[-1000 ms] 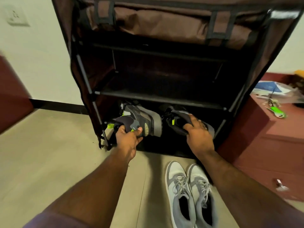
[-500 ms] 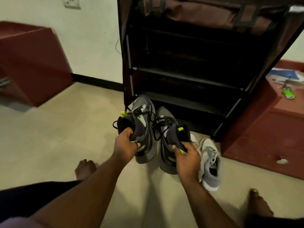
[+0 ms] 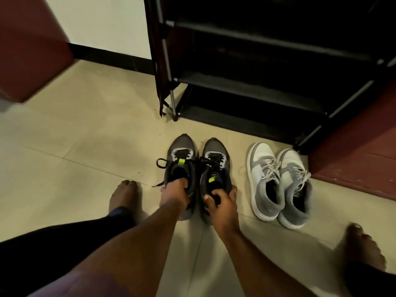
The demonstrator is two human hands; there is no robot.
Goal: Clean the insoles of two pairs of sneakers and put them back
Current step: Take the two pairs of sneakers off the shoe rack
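On tiled floor (image 3: 85,146), left hand (image 3: 174,192), right hand (image 3: 221,202) gripping dark sneakers (image 3: 198,168) heels

No readable text, brand, number or sign found. Neon-green tabs (image 3: 181,161) on dark sneakers (image 3: 198,168): any marking too small to be read.

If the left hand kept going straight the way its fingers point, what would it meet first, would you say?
The left hand has its fingers dipping into the collar of the left dark sneaker, so it would probably meet the insole or inner lining there first; the inside is too dark to tell which.
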